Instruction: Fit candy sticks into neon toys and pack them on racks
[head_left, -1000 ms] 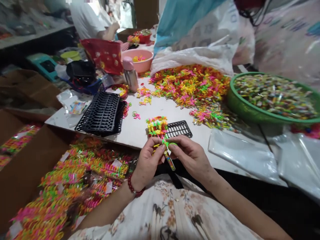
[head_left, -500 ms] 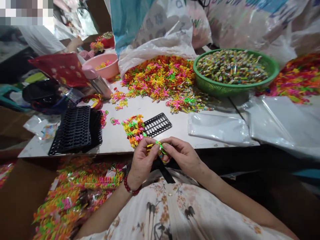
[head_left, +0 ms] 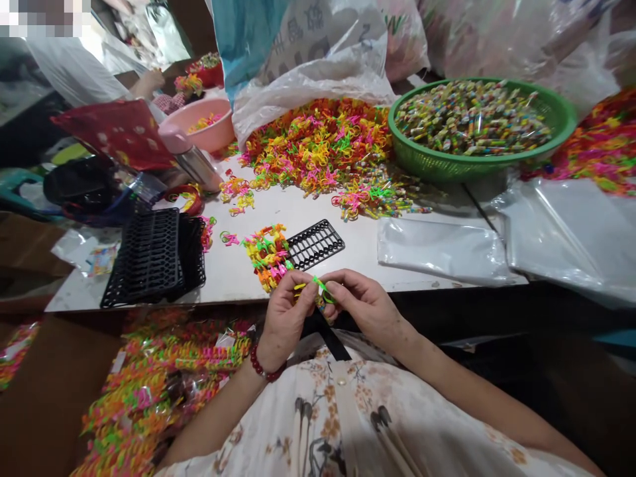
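Observation:
Both hands meet just in front of the table edge. My left hand (head_left: 282, 321) pinches a small green plastic piece (head_left: 319, 285) between thumb and fingers. A bit of yellow plastic (head_left: 299, 287) sticks out by its fingers. My right hand (head_left: 366, 308) is closed on the other side of the green piece. A small multicoloured wrapped stick (head_left: 320, 305) hangs below the fingertips, mostly hidden. Just beyond the hands lies a black plastic grid rack (head_left: 318, 245). Rows of colourful plastic pieces (head_left: 265, 255) cover its left part.
Loose colourful plastic pieces (head_left: 318, 146) spill from a bag at the back. A green basket (head_left: 477, 165) holds wrapped sticks. Black racks (head_left: 144, 252) are stacked at left, near a flask (head_left: 196, 165). Clear plastic bags (head_left: 442, 248) lie at right. Packed colourful pieces (head_left: 163, 391) fill a box below.
The view has shifted slightly. Both hands stay together at the table edge, and the green piece between the fingertips has turned a little.

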`<state>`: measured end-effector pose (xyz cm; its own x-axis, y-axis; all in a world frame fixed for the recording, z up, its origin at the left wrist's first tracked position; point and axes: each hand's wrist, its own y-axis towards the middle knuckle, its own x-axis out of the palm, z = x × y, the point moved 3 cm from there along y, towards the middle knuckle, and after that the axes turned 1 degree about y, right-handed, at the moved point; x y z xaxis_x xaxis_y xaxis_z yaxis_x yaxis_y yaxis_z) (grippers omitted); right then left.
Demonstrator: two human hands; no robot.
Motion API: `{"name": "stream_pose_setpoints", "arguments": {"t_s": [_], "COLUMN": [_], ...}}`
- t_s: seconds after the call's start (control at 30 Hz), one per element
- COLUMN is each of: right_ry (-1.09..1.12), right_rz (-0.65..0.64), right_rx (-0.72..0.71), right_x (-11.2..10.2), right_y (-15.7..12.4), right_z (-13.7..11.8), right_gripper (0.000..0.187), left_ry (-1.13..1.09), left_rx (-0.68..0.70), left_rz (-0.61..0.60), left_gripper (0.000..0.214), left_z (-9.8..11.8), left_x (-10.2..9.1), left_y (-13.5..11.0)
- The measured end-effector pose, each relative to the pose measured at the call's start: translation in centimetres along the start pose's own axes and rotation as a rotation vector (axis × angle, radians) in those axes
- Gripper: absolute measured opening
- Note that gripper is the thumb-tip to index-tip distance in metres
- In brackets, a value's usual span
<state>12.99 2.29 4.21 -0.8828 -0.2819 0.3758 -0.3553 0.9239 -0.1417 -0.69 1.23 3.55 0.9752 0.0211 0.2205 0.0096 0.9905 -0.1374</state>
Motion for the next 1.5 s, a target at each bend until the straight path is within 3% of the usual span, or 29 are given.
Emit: {"name": "stream_pose_setpoints", "arguments": {"t_s": [0.27, 0.6, 0.93, 1.2, 1.4, 1.5], "right_ry": [0.033, -0.423, -0.820, -0.857, -0.784, -0.767], "right_rz": [-0.033, 0.128, 0.063, 0.082, 0.042, 0.021], "right_rx": [0.025, -0.221, -0.557, -0.531, -0.533, -0.509], "right_x": [0.7, 0.2, 1.2, 0.4, -0.5, -1.0], "right_y": [0.3, 1.1, 0.8, 1.3, 1.7, 1.5], "right_z": [0.2, 0.1, -1.1, -0.4, -1.1, -1.2], "right_gripper": [0.032, 0.015, 0.015, 0.013, 0.014, 0.018], "left_ry": [0.035, 0.076, 0.184, 0.081, 0.025, 0.125], "left_rx": [0.045, 0.048, 0.095, -0.011, -0.108, -0.117], "left_rz": [0.075, 0.052, 0.038, -0.024, 0.031, 0.021], "left_gripper": [0.026, 0.024, 0.029, 0.030, 0.021, 0.020], "left_z": [-0.2, -1.1, -1.5, -2.3, -1.3, -0.4], "left_x": [-0.1, -0.1, 0.0, 0.3, 0.5, 0.6], "left_y": [0.2, 0.6, 0.2, 0.5, 0.7, 0.8]}}
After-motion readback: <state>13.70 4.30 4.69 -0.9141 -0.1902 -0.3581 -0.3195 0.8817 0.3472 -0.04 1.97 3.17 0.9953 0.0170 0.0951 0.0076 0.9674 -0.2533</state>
